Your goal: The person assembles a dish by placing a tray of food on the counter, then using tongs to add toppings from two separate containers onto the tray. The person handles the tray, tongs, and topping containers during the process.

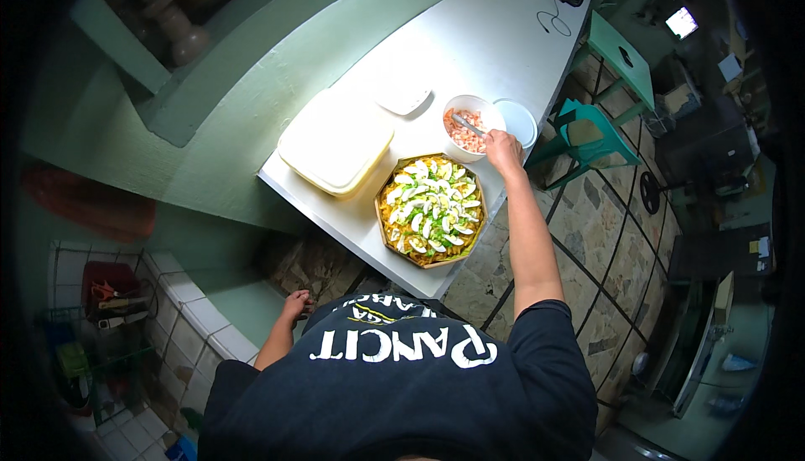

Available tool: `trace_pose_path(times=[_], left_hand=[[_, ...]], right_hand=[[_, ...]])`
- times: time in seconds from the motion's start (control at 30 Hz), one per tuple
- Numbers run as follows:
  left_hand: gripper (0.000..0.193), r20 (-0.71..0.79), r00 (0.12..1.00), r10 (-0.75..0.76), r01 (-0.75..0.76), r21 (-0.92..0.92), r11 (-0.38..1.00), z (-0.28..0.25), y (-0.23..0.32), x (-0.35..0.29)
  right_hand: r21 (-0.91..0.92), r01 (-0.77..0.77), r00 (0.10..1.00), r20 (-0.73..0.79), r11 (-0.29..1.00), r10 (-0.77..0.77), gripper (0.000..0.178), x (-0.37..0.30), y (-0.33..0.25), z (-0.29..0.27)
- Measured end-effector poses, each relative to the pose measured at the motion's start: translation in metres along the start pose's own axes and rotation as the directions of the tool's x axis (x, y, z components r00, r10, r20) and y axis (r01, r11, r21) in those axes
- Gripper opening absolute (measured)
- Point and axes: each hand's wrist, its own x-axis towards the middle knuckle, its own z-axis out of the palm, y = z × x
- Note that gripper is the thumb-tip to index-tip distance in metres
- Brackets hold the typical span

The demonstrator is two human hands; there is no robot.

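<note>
My right hand [503, 152] reaches over the table and grips a slim metal utensil [471, 126]. Its tip lies inside a round white tub [457, 152] of small pink and white diced pieces [463, 135]; the exact kind of utensil is hard to make out. Closer to me is an octagonal tray [381, 230] of orange-yellow noodles topped with egg wedges and chopped greens [432, 205]. My left hand [298, 304] hangs low beside my body, off the table, fingers loosely bent and apart, with nothing visible in it.
A large cream container with a white lid [335, 138] stands left of the tray. Behind it lies a white dish or lid [407, 102]. A pale round lid [518, 121] rests right of the tub. A green chair [591, 138] stands beside the white table [478, 33]; cables [553, 20] lie at its far end.
</note>
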Motion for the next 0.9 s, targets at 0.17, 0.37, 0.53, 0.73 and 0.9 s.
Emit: trace_pose_path(times=[0.17, 0.37, 0.53, 0.73, 0.9], left_hand=[[0.032, 0.017, 0.999, 0.034, -0.035, 0.052, 0.998, 0.001, -0.014, 0.008], [0.031, 0.002, 0.998, -0.056, 0.056, -0.038, 0.998, -0.003, -0.029, 0.014], [0.032, 0.009, 1.0, -0.003, 0.003, 0.052, 0.999, 0.0, -0.004, 0.018], [0.032, 0.033, 0.999, 0.034, -0.034, -0.009, 0.999, 0.007, 0.016, 0.023], [0.032, 0.025, 0.988, 0.152, -0.152, 0.021, 0.988, 0.007, 0.008, 0.029]], right_hand=[[0.14, 0.021, 0.994, -0.11, 0.99, -0.005, 0.028, -0.027, 0.016, -0.02], [0.468, 0.037, 0.999, -0.001, 0.883, -0.041, 0.027, -0.091, 0.049, -0.005], [0.479, -0.013, 0.999, 0.052, 0.878, -0.014, 0.027, -0.128, 0.053, 0.032], [0.266, 0.014, 0.999, -0.052, 0.964, 0.0, 0.025, -0.146, 0.044, 0.026], [0.262, 0.077, 0.987, -0.155, 0.962, -0.037, 0.022, -0.129, 0.045, 0.0]])
